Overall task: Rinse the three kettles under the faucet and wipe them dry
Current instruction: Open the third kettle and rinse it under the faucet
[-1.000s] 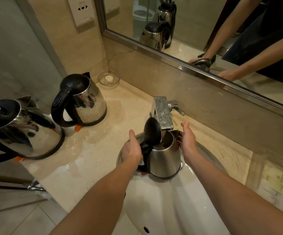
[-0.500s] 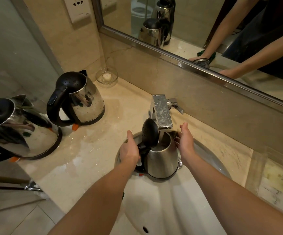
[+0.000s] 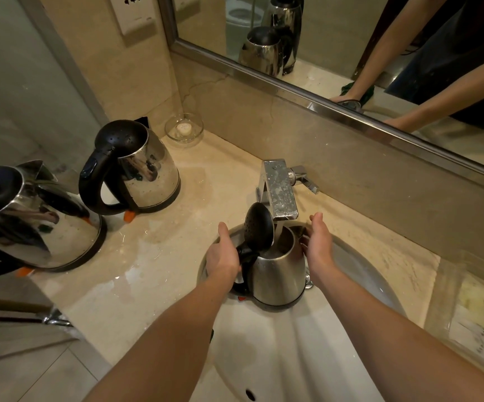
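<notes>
We are on the rinsing step. At the centre of the frame the steel kettle (image 3: 278,274) stands in the sink basin (image 3: 359,271), its lid (image 3: 259,229) flipped up and its mouth under the faucet (image 3: 281,192). Our left hand (image 3: 225,253) wraps the black handle, and our right hand (image 3: 319,245) lies flat-fingered against the spout side. A second kettle (image 3: 145,169) and a third kettle (image 3: 32,219) wait at left. Next, we judge, comes swirling and tipping out, which calls for a firm grip.

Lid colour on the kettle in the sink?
Black; the lid stands flipped open over the silver kettle. Only the head view shows it.
</notes>
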